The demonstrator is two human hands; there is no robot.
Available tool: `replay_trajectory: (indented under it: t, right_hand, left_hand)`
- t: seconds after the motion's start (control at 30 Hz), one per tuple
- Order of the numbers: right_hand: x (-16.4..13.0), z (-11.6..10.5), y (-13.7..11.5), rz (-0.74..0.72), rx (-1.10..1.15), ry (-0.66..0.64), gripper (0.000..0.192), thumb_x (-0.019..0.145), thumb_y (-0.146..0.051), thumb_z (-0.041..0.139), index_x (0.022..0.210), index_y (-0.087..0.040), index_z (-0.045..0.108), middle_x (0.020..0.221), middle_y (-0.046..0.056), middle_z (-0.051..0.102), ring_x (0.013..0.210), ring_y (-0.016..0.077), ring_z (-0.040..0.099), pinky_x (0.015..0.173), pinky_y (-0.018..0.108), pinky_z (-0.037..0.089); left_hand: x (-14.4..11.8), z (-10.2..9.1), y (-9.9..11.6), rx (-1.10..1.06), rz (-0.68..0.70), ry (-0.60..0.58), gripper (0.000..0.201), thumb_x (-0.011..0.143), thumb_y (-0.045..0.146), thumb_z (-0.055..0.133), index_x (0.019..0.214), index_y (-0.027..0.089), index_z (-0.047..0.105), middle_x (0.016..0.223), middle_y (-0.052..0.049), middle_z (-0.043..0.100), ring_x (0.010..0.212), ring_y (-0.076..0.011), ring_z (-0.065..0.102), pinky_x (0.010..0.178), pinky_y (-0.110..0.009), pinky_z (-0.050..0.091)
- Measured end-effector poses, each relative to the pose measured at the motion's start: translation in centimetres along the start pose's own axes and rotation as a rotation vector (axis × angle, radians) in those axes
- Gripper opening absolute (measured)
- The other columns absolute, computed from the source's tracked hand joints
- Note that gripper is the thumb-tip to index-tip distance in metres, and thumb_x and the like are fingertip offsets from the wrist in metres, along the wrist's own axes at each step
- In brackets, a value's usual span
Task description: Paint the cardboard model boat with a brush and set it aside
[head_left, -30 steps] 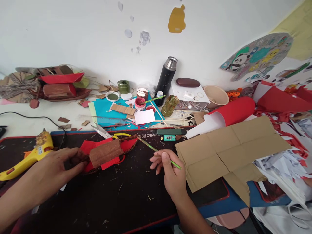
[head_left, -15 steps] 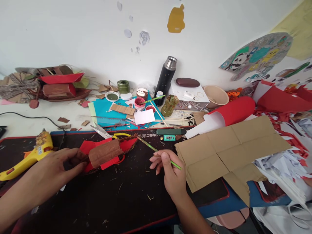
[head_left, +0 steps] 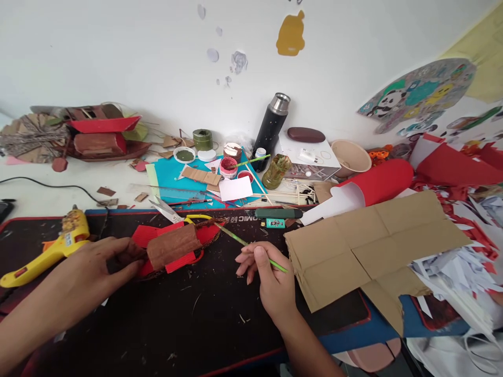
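Red-and-brown cardboard boat (head_left: 173,248) on near-left surface (head_left: 204,324), assembled; left hand (head_left: 98,262) grips its end. Right hand (head_left: 267,272) pinches green paintbrush (head_left: 247,244), tip at bow; edge painting looks unfinished.

Rough brown corrugated card roof (head_left: 173,246) on matt red paper boat (head_left: 204,234)

glue gun (head_left: 51,250): left on mat
scissors (head_left: 173,212): behind
flask (head_left: 271,132): upright by wall
cardboard (head_left: 369,246): flat, right
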State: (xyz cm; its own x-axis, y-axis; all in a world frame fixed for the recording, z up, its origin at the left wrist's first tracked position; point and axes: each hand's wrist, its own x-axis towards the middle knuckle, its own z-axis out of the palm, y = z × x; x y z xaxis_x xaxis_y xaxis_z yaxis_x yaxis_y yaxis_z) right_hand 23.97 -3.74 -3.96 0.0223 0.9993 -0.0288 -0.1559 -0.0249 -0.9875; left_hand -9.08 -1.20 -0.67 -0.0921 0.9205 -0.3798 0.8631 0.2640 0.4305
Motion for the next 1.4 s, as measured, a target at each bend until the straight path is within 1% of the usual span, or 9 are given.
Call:
replay_trajectory:
  t: [0.33, 0.43, 0.57, 0.7, 0.87, 1.0, 1.13, 1.23, 1.4]
  right_hand:
    - [0.2, 1.3, 0.2, 0.011, -0.009, -0.078, 0.045, 0.113, -0.060, 0.068, 0.101, -0.019, 0.083, 0.085, 0.010, 0.087, 0.061, 0.0177, 0.080, 0.046, 0.021, 0.051]
    - [0.3, 0.9, -0.2, -0.015, 0.022, -0.020, 0.043, 0.113, -0.058, 0.070, 0.100, -0.019, 0.084, 0.083, 0.009, 0.086, 0.061, 0.0179, 0.080, 0.046, 0.021, 0.052]
    - [-0.4, -0.4, -1.0, -0.070, 0.063, 0.058, 0.041, 0.112, -0.057, 0.072, 0.098, -0.020, 0.084, 0.082, 0.009, 0.087, 0.059, 0.0189, 0.080, 0.046, 0.022, 0.055]
    - [-1.8, -1.4, -1.1, -0.054, 0.062, -0.002, 0.041, 0.114, -0.055, 0.071, 0.097, -0.020, 0.084, 0.080, 0.010, 0.087, 0.058, 0.0192, 0.080, 0.046, 0.022, 0.054]
    - [-2.5, -1.7, -0.5, -0.035, 0.062, -0.004, 0.040, 0.115, -0.053, 0.070, 0.098, -0.020, 0.085, 0.080, 0.010, 0.087, 0.059, 0.0190, 0.080, 0.046, 0.021, 0.054]
    - [-2.3, -1.2, 0.0, -0.027, 0.039, -0.023, 0.039, 0.115, -0.053, 0.069, 0.099, -0.020, 0.085, 0.083, 0.010, 0.087, 0.060, 0.0194, 0.081, 0.045, 0.021, 0.054]
    - [-2.5, -0.8, 0.1, -0.034, 0.001, -0.039, 0.040, 0.116, -0.052, 0.066, 0.100, -0.020, 0.084, 0.085, 0.011, 0.088, 0.061, 0.0207, 0.082, 0.044, 0.023, 0.055]
    - [-2.9, -0.6, 0.3, -0.058, -0.010, -0.068, 0.038, 0.117, -0.050, 0.065, 0.102, -0.020, 0.084, 0.085, 0.011, 0.087, 0.061, 0.0206, 0.082, 0.044, 0.023, 0.055]
    - [-3.3, -0.3, 0.4, -0.111, -0.051, -0.122, 0.037, 0.119, -0.046, 0.062, 0.104, -0.021, 0.084, 0.088, 0.011, 0.086, 0.062, 0.0208, 0.082, 0.045, 0.024, 0.056]
  left_hand:
    - [0.0, 0.2, 0.1, 0.019, 0.032, 0.016, 0.056, 0.070, 0.077, 0.047, 0.081, 0.030, 0.076, 0.095, -0.010, 0.086, 0.090, -0.0370, 0.079, 0.084, -0.047, 0.058]
    - [0.0, 0.0, 0.4, 0.004, 0.014, -0.004, 0.057, 0.070, 0.078, 0.049, 0.082, 0.029, 0.076, 0.095, -0.011, 0.086, 0.089, -0.0378, 0.079, 0.083, -0.047, 0.058]
    - [0.0, -0.3, 0.7, -0.008, 0.018, -0.023, 0.056, 0.070, 0.079, 0.048, 0.080, 0.029, 0.073, 0.092, -0.011, 0.084, 0.086, -0.0377, 0.077, 0.079, -0.046, 0.057]
    - [-0.2, -0.4, 0.7, -0.003, 0.020, -0.053, 0.055, 0.074, 0.076, 0.047, 0.085, 0.028, 0.074, 0.092, -0.009, 0.083, 0.086, -0.0355, 0.077, 0.079, -0.043, 0.054]
    - [-0.8, -0.1, 0.8, -0.012, 0.045, -0.032, 0.045, 0.088, 0.066, 0.048, 0.091, 0.027, 0.072, 0.086, -0.002, 0.080, 0.077, -0.0282, 0.072, 0.078, -0.038, 0.050]
    - [-0.2, 0.1, -0.1, -0.010, 0.042, -0.088, 0.049, 0.084, 0.070, 0.049, 0.092, 0.027, 0.073, 0.083, -0.001, 0.080, 0.075, -0.0277, 0.072, 0.074, -0.037, 0.049]
    - [0.2, 0.5, -1.2, -0.028, 0.015, -0.090, 0.050, 0.084, 0.071, 0.050, 0.095, 0.027, 0.073, 0.083, 0.000, 0.080, 0.077, -0.0281, 0.073, 0.073, -0.036, 0.049]
    - [0.2, 0.6, -1.3, -0.044, 0.009, -0.101, 0.051, 0.086, 0.070, 0.050, 0.098, 0.026, 0.073, 0.088, -0.001, 0.082, 0.082, -0.0286, 0.075, 0.076, -0.036, 0.049]
    - [0.4, 0.5, -1.1, -0.040, 0.011, -0.093, 0.050, 0.085, 0.070, 0.052, 0.097, 0.026, 0.073, 0.085, 0.000, 0.080, 0.080, -0.0280, 0.074, 0.074, -0.036, 0.048]
